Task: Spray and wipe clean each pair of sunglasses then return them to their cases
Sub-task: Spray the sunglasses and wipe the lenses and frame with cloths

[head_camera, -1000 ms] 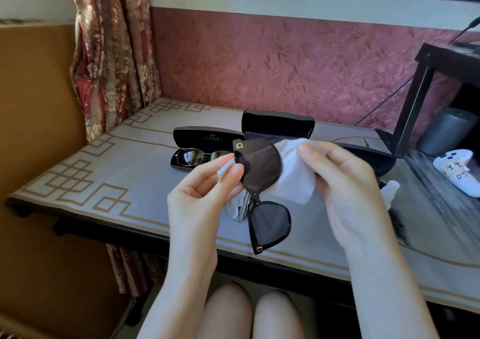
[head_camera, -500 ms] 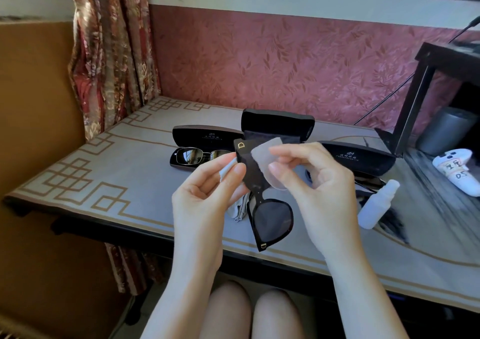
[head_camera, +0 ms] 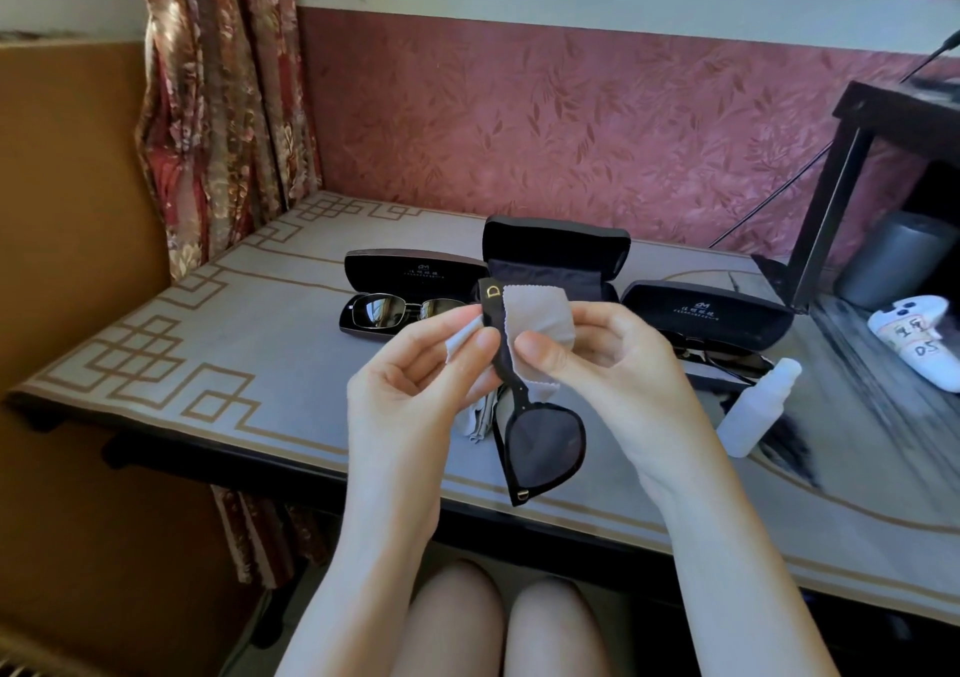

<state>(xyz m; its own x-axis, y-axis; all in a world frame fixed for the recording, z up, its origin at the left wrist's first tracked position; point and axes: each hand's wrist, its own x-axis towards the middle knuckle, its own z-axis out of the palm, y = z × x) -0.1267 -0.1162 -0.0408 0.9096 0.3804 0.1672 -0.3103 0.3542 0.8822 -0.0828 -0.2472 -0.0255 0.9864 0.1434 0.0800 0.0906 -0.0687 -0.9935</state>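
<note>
The left hand (head_camera: pixel 415 390) pinches the upper end of the black thick-framed sunglasses (head_camera: pixel 540 442) between thumb and fingers, with a corner of the pale grey microfibre cloth (head_camera: pixel 535 307) caught in the same pinch. The right hand (head_camera: pixel 613 364) curls fingers and thumb onto the cloth where it folds over the upper lens. The pair is held on end in the air at the centre of the frame, over the near edge of the table, with the bare lower lens hanging down. A small gold D-shaped emblem shows at each outer corner of its frame. Dark red leaf-patterned wallpaper (head_camera: pixel 519 120) fills the background, and a red and gold floral curtain (head_camera: pixel 218 105) hangs at upper left. The grey tabletop with a gold key-pattern border (head_camera: pixel 208 354) spans the middle. A black metal stand (head_camera: pixel 826 219) rises at right beside a grey cylindrical bin (head_camera: pixel 888 255). Three open black cases sit in a row behind the hands. The left black case (head_camera: pixel 415 268) holds metal-framed sunglasses (head_camera: pixel 400 310). Its lid carries a pale logo over a line of characters too small to read. The taller middle black case (head_camera: pixel 556 242) sits behind the cloth. The right black case (head_camera: pixel 706 310) bears the same print and holds a dark pair (head_camera: pixel 727 362), partly hidden. A white controller-shaped object (head_camera: pixel 909 336) at the right edge has handwriting ending in "05". A white plastic spray bottle (head_camera: pixel 753 411) stands just right of the right wrist.
</note>
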